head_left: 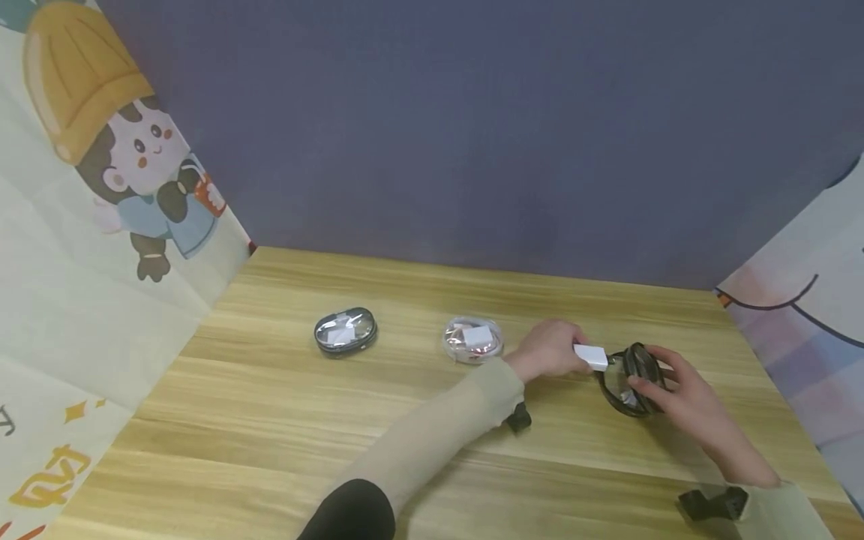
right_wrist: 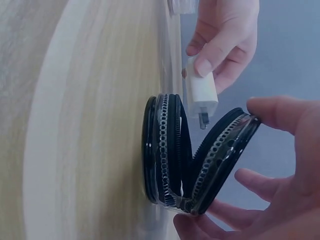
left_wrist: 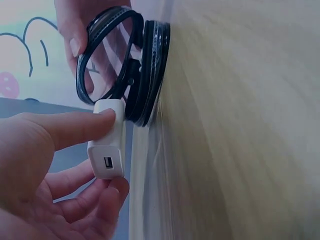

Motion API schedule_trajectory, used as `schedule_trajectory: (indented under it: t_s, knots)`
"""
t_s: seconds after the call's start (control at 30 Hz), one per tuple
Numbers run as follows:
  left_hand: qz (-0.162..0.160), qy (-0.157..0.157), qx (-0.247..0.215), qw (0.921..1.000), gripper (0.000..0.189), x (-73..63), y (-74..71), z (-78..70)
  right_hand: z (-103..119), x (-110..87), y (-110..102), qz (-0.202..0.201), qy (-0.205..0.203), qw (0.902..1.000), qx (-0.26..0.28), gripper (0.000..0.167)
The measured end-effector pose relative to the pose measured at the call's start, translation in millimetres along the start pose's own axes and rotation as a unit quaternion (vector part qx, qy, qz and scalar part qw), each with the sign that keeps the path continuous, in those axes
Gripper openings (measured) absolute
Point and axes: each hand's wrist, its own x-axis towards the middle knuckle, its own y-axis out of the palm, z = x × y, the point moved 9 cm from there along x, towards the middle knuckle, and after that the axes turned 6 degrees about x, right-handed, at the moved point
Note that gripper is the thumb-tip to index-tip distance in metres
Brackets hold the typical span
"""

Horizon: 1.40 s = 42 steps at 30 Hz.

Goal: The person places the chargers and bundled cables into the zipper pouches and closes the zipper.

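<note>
In the head view, my left hand (head_left: 550, 349) pinches a white USB charger (head_left: 591, 358) between thumb and fingers. Its USB port faces the camera in the left wrist view, and metal prongs (right_wrist: 204, 119) point toward the case in the right wrist view. My right hand (head_left: 695, 397) grips the raised lid (head_left: 644, 369) of a black-rimmed, clear zip case (right_wrist: 162, 150), thumb and fingers at the lid's edges. Unzipped and spread like a clam, the case has its lower half on the table. The charger's pronged end is right at the case's opening.
A closed case with a pale rim (head_left: 472, 340) lies left of my left hand, a white block inside. Farther left sits a closed black-rimmed case (head_left: 346, 331) with a white item inside. Behind the wooden table (head_left: 283, 420) stands a dark blue-grey panel (head_left: 472, 135); printed sheets flank both sides.
</note>
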Motion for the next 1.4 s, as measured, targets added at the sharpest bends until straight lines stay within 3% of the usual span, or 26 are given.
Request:
schedule_trajectory:
  t_s: [0.2, 0.33, 0.6, 0.93, 1.17, 1.4]
  knots:
    - [-0.010, -0.007, -0.005, 0.9999, 0.032, -0.1, 1.1, -6.6, 0.4, -1.6, -1.7, 0.001, 0.006, 0.9998, 0.019, 0.078]
    - [0.001, -0.001, -0.019, 0.9998, 0.031, 0.9, 4.3, -11.4, -0.9, -2.3, -1.6, 0.010, 0.015, 0.9991, 0.038, 0.078]
    - [0.023, 0.080, 0.003, 0.9966, 0.044, 2.3, 8.4, -31.2, -4.6, -1.5, -1.7, 0.018, 0.025, 0.9977, 0.060, 0.081]
    - [0.043, 0.140, 0.038, 0.9884, 0.044, 3.2, 16.3, -42.9, -4.9, -0.2, 3.9, 0.031, 0.045, 0.9914, 0.119, 0.087]
    - [0.048, 0.158, 0.050, 0.9850, 0.042, 2.9, 20.8, -46.3, -1.6, -0.6, 7.1, 0.043, 0.039, 0.9878, 0.145, 0.083]
    - [0.058, 0.149, 0.053, 0.9857, 0.041, 3.0, 21.1, -47.9, -0.2, 0.3, 3.9, 0.037, 0.022, 0.9894, 0.139, 0.081]
